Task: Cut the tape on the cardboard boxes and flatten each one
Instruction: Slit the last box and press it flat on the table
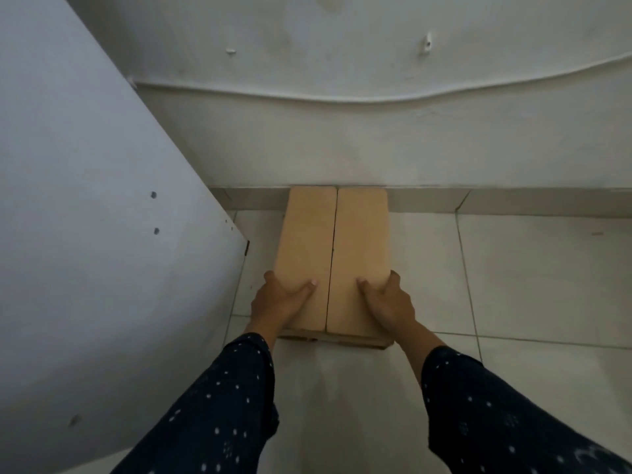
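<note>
A tan cardboard box (333, 248) lies on the white tiled floor, its far end against the base of the wall. Two long top flaps meet at a dark seam running down its middle. My left hand (278, 301) grips the near left corner, thumb on top of the left flap and fingers wrapped over the side. My right hand (386, 299) grips the near right corner the same way. I see no tape and no cutting tool. Both arms wear dark blue sleeves with white dots.
A large white panel (102, 234) with small screw holes stands close on the left, its edge beside the box. The white wall (376, 138) rises straight ahead with a cable running across it. Tiled floor (530, 285) stretches to the right.
</note>
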Available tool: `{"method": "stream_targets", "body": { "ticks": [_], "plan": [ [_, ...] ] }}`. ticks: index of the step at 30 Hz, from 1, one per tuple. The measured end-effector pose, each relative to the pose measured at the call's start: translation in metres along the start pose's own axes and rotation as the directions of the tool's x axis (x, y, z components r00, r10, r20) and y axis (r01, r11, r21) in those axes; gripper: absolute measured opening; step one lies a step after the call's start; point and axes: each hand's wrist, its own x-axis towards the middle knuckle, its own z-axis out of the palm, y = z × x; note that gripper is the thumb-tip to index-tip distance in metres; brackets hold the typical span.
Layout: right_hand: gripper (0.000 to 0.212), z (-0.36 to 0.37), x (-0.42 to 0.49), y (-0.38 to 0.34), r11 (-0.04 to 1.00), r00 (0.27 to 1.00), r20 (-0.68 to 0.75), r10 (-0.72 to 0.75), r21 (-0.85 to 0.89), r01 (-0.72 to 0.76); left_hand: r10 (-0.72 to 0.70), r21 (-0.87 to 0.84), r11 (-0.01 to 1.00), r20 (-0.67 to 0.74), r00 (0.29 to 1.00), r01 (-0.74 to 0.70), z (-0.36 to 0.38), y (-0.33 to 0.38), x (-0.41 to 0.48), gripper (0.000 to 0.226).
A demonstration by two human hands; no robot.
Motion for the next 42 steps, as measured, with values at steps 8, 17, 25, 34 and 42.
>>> {"method": "stream_targets", "body": {
  "ticks": [8,17,25,34,42],
  "plan": [
    [0.077,-0.091,-0.101,-0.065,1.0,0.998,-0.053,-0.015,-0.021,0.014,-0.008,-0.016,1.0,-0.046,0.999,0.008,-0.074,0.08,-0.115,0.103],
    [0.072,-0.244,-0.291,-0.222,0.999,0.997,-0.074,-0.025,-0.047,0.021,-0.021,-0.068,0.998,-0.079,0.997,0.016,-0.24,0.201,-0.314,0.112],
    [0.069,-0.336,-0.444,-0.38,0.986,0.977,-0.135,-0.166,-0.005,0.167,0.075,-0.105,0.99,-0.193,0.978,-0.096,-0.408,0.277,-0.435,0.109],
    [0.065,-0.271,-0.54,-0.526,0.933,0.961,-0.017,-0.275,0.235,0.271,0.138,-0.205,0.954,-0.345,0.928,-0.219,-0.582,0.232,-0.444,0.098],
    [0.067,-0.119,-0.619,-0.622,0.922,0.961,0.014,-0.277,0.286,0.262,0.203,-0.164,0.952,-0.298,0.933,-0.259,-0.731,0.102,-0.413,0.099]
  ]
}}
